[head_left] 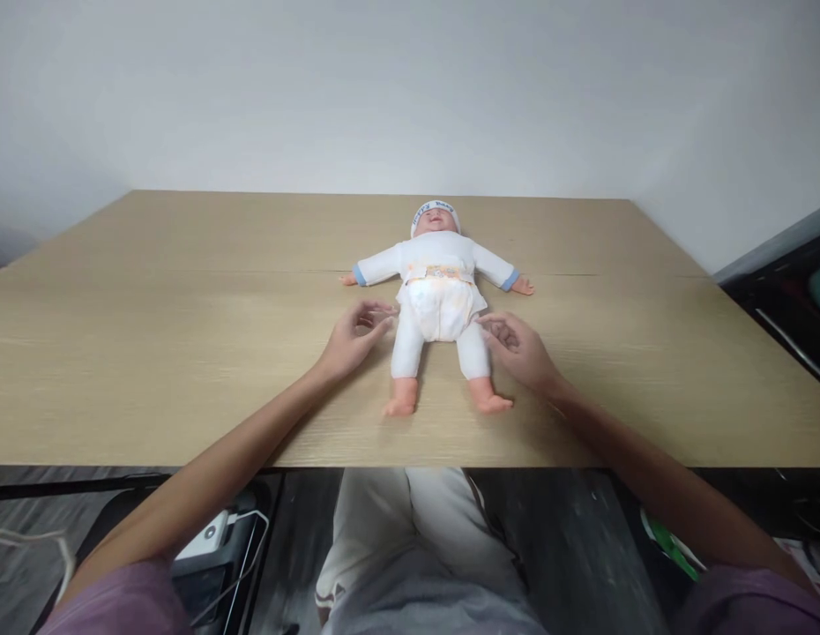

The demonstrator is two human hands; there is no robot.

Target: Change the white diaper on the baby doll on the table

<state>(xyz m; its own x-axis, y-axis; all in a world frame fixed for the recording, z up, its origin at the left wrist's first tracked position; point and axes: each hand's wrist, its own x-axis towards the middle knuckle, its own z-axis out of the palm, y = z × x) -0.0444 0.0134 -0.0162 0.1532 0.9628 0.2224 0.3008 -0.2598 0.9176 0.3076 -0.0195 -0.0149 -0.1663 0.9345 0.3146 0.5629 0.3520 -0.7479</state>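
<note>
A baby doll (438, 251) lies on its back on the wooden table, arms spread and feet toward me. It wears a white top with blue cuffs, white leggings and a cap with dark lettering. Around its hips sits a white diaper (442, 309) with an orange-patterned waistband, fastened at the front. My left hand (359, 335) is beside the diaper's left edge, thumb and fingers apart, holding nothing. On the other side, my right hand (519, 348) has its fingers loosely bent and apart. Its fingertips are at the doll's thigh by the diaper's edge; whether they touch is unclear.
The light wooden table (185, 353) meets a pale wall (383, 97) at the back. Below its front edge are a white device with a cable (208, 536) at left and a green item (671, 542) at right. Dark equipment (786, 300) stands beyond the right edge.
</note>
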